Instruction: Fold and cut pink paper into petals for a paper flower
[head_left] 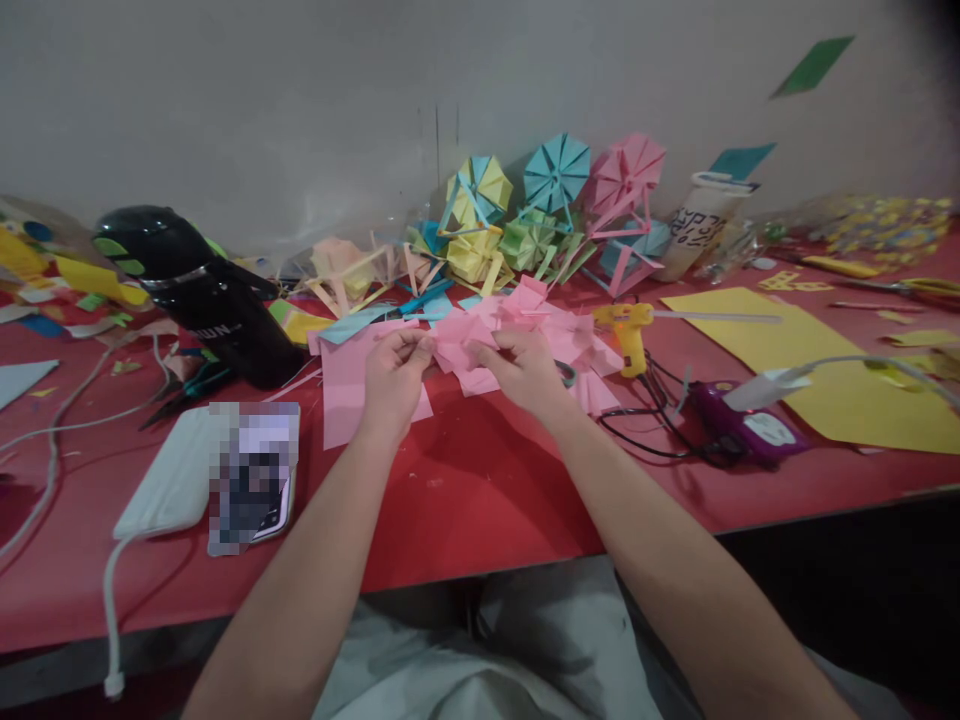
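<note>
My left hand pinches the left edge of a folded pink paper piece between thumb and fingers. At the right side of that same piece, my right hand is closed on it with thumb and forefinger. More folded pink papers lie heaped behind and to the right of my hands. Under my left hand rests a flat pink sheet. A yellow glue gun with a clear glue stick in its back lies right of the heap.
Folded paper wheels stand along the wall. A black bottle, a white power bank and a phone are on the left. On the right are a purple power socket, yellow sheets, a cup and cables.
</note>
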